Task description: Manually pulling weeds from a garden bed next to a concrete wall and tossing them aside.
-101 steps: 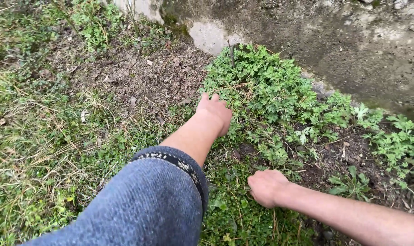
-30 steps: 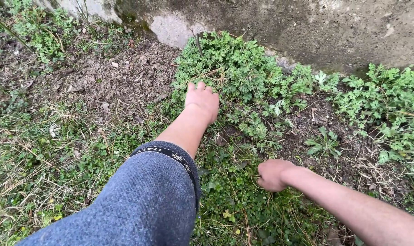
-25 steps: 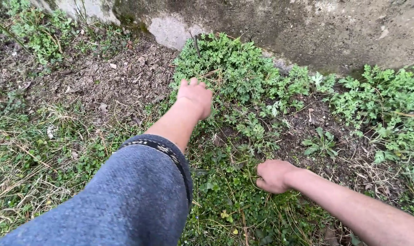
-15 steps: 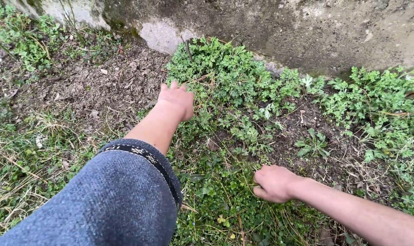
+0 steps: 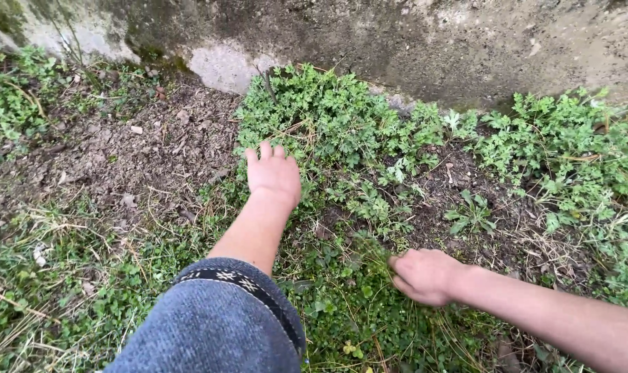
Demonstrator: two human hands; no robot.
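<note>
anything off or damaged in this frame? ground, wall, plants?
Nothing alarming. The bare soil patch left of the leafy weed clump stands out amid the green cover. The concrete wall is stained, with a pale worn spot at its base. Left hand rests open on weeds; right hand grips grass blades.

A dense clump of leafy green weeds [image 5: 341,124] grows upright, rooted tight against the foot of the concrete wall [image 5: 424,34]. Further out from the wall, a low mat of small-leaved grass [image 5: 348,290] lies flat, mixed with dry straw-coloured stalks.
</note>
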